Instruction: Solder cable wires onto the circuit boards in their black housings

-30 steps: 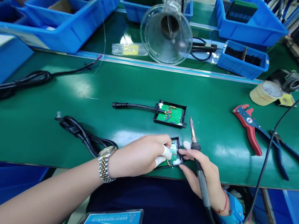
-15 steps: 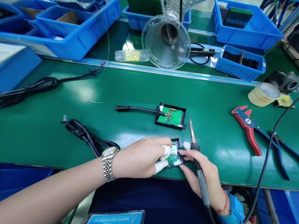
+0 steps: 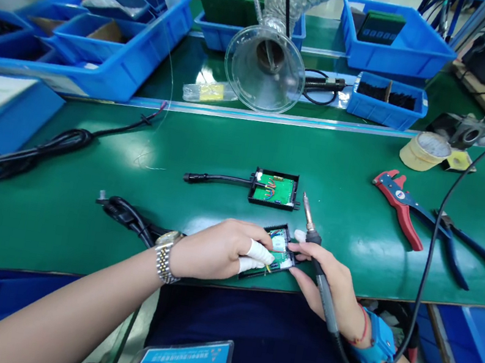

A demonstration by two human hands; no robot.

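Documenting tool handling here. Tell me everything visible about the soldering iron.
The soldering iron has a slim metal-looking shaft, a dark collar and a grey-and-black handle, with a black cable looping from its rear end. It lies slanted in the right hand, tip pointing away from the wearer, just right of the far black case and apparently clear of it. Whether it is hot doesn't show.

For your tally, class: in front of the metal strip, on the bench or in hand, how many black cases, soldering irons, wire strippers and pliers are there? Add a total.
Black cases: 2
Soldering irons: 1
Wire strippers: 1
Pliers: 1
Total: 5
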